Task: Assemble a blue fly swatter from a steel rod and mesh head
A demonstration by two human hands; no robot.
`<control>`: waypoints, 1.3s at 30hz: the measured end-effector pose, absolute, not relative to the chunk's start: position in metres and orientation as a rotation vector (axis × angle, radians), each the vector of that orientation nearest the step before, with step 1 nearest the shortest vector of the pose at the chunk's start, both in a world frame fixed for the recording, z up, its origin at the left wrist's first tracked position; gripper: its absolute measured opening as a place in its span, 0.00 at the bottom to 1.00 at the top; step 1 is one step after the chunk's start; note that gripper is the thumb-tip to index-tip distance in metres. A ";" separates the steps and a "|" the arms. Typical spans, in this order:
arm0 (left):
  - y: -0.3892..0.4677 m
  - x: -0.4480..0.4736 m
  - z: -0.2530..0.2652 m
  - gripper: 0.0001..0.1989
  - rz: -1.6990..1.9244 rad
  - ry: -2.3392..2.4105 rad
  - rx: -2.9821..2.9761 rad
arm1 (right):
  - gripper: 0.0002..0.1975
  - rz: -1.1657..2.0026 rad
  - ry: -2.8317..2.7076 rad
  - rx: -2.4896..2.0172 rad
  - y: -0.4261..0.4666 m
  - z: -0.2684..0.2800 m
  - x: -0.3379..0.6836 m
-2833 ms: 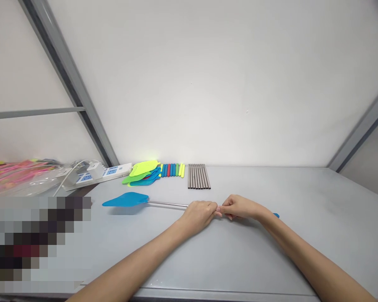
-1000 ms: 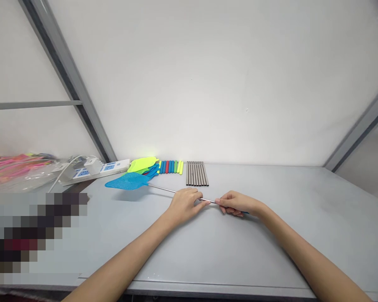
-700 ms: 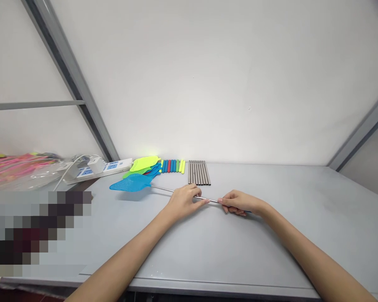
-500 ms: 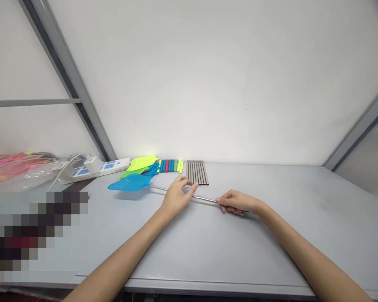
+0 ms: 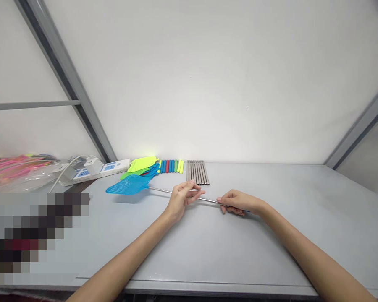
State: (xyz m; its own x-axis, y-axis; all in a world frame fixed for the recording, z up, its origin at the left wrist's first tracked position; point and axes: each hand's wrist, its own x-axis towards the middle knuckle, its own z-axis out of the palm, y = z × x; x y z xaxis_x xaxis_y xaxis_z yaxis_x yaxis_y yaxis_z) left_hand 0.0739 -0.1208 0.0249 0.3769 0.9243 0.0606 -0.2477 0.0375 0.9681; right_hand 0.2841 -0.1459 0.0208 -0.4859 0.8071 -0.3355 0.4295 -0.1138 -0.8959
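A fly swatter with a blue mesh head [image 5: 128, 185] and a thin metal rod [image 5: 209, 201] is held just above the grey table, its head to the left. My right hand [image 5: 236, 202] is closed around the handle end, where a bit of blue shows past the fingers. At the middle of the rod is my left hand [image 5: 180, 201], thumb raised and fingers stretched out apart; it appears to touch the rod without gripping it. The hand hides part of the rod.
Beyond the swatter lie a pile of yellow, green and blue swatter heads [image 5: 142, 164], several coloured handles [image 5: 167, 166] and a row of metal tubes [image 5: 198, 172]. A power strip [image 5: 113, 167] and a plastic bag of pink items [image 5: 22, 170] are at left.
My left hand has turned over from palm down, its thumb now up and fingers extended. The swatter head has shifted slightly left; my right hand keeps its hold.
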 end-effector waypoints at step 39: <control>-0.126 0.086 0.002 0.18 0.225 0.550 1.100 | 0.15 1.769 -1.723 -1.196 -0.158 0.027 0.264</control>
State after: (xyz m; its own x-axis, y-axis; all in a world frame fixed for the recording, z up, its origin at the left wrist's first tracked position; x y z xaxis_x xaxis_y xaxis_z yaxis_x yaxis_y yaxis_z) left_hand 0.0859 -0.1260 0.0021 0.8452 0.4358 -0.3095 0.0949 0.4475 0.8892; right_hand 0.2644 -0.1584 0.0271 -0.5570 0.7757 -0.2967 0.2762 -0.1639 -0.9470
